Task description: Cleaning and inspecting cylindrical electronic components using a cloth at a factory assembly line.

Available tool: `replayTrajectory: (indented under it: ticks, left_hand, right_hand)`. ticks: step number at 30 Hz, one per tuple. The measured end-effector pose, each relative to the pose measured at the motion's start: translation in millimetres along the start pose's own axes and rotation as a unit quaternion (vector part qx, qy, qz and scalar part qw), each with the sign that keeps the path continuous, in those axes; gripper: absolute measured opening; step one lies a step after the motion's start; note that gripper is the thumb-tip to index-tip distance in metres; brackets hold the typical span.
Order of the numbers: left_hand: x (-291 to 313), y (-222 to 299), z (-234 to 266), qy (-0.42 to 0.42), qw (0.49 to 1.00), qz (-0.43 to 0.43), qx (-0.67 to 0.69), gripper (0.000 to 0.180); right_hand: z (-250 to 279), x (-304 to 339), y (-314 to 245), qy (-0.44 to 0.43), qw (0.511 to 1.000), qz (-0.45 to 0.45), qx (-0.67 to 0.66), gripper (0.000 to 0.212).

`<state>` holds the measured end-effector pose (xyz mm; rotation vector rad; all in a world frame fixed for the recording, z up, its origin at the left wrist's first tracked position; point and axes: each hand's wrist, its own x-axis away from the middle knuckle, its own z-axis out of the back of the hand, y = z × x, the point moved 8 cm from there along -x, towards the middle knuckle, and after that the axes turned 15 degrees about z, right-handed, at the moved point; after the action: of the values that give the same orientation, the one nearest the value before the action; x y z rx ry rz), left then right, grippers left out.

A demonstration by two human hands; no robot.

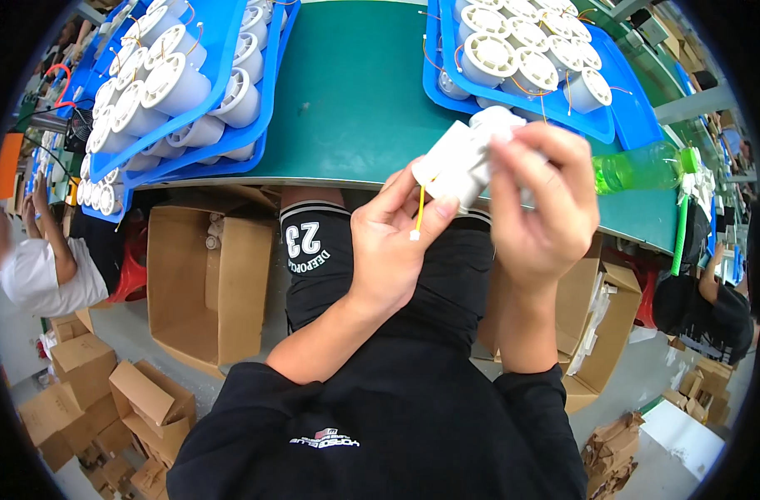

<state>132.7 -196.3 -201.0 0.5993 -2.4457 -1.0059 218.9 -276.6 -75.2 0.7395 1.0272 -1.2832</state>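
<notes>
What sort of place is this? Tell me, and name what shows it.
Probably a factory assembly workshop: blue trays of similar white parts on a green bench, cardboard boxes below, and other people nearby.

Bright light, bent edges (corners black)

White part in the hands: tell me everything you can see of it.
The white part looks like smooth plastic, with boxy and rounded sections, sitting tilted against the backdrop of the green tabletop. A short yellow wire shows at its lower left, ending in a small pale connector. The left hand grips its lower left side; the right hand's blurred fingers are at its right, hiding some of it.
</notes>
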Motion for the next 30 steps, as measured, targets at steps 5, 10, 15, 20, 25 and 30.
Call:
replayTrajectory:
  ticks: [5, 10, 15, 20, 25, 30]
  left_hand:
    - [-6.4, 15.5, 3.7, -0.032, 0.995, 0.021, 0.091, 0.044]
    - [-26.0, 12.1, 4.1, -0.084, 0.948, 0.121, 0.284, 0.056]
    - [-31.8, 17.4, -8.5, -0.170, 0.839, 0.207, 0.473, 0.057]
    - [-29.8, 27.6, -18.9, -0.279, 0.753, 0.234, 0.547, 0.063]
    - [-26.2, 30.1, -20.6, -0.315, 0.736, 0.221, 0.557, 0.067]
    - [-33.2, 39.1, -4.3, -0.184, 0.923, 0.124, 0.316, 0.078]
  right_hand:
    - [25.2, 14.8, 32.6, 0.035, 0.988, -0.113, 0.097, 0.019]
    - [36.7, 32.2, 33.6, 0.057, 0.987, -0.133, 0.069, 0.018]
    - [34.1, 42.3, 36.4, 0.063, 0.981, -0.178, 0.039, 0.018]
    - [32.0, 48.6, 38.4, 0.056, 0.980, -0.190, 0.023, 0.018]
    - [27.5, 53.3, 39.7, 0.053, 0.977, -0.208, 0.010, 0.017]
    - [31.5, 58.3, 42.4, 0.048, 0.975, -0.218, 0.014, 0.016]
